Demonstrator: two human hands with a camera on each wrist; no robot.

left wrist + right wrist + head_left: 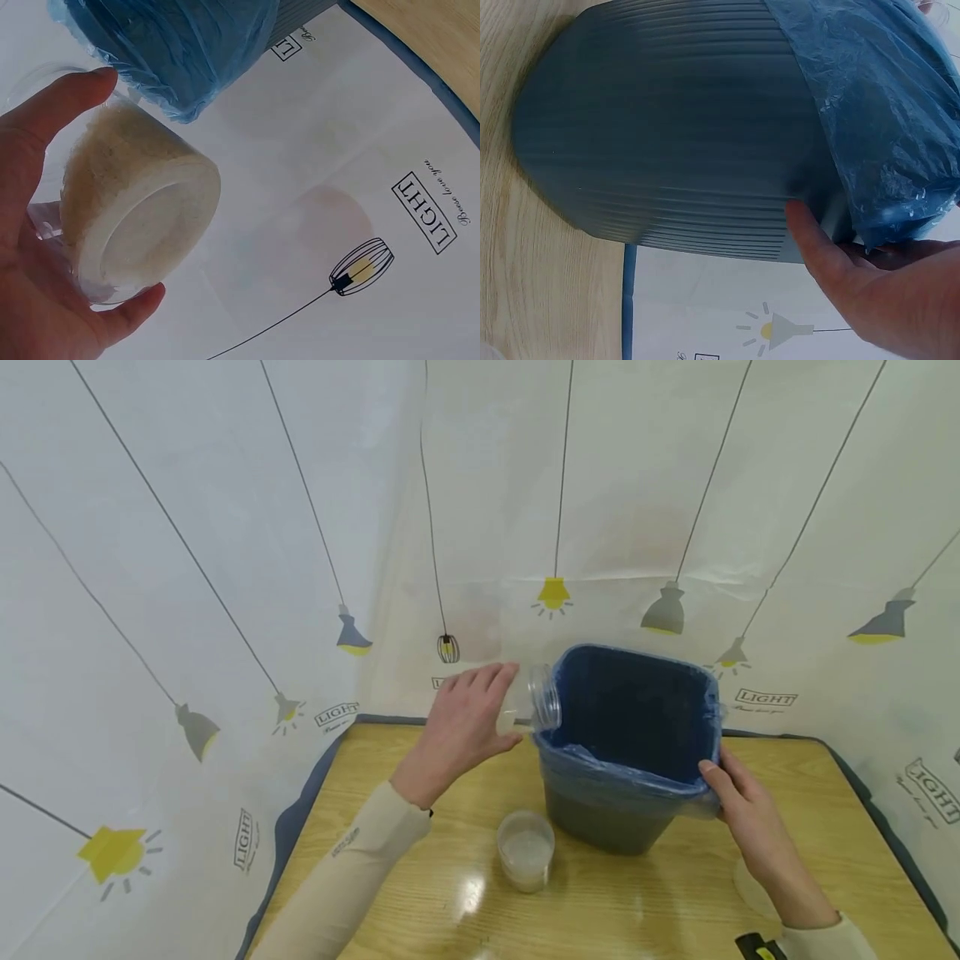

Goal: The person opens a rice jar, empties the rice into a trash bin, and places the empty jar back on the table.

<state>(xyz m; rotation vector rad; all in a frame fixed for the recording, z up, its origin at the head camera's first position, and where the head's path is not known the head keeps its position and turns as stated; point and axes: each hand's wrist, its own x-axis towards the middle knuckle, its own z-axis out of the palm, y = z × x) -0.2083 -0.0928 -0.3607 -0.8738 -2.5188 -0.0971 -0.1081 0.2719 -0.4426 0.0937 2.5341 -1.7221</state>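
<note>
In the head view my left hand (467,724) grips a clear plastic jar (545,697), tipped on its side with its mouth at the left rim of the trash can (607,818). The left wrist view shows the jar's base and pale, off-white contents (112,165) inside, between thumb and fingers. My right hand (753,827) holds the trash can at its right rim, thumb on top. A blue plastic bag (885,112) lines the can and folds over its rim. The can looks tilted towards the jar. Its bottom inside is too dark to make out.
On the wooden table (450,893), a second clear container (526,852) with whitish contents stands in front of the can. A pale round object (750,885) lies partly hidden beneath my right forearm. Behind, a wall covering (480,527) printed with lamps encloses the table.
</note>
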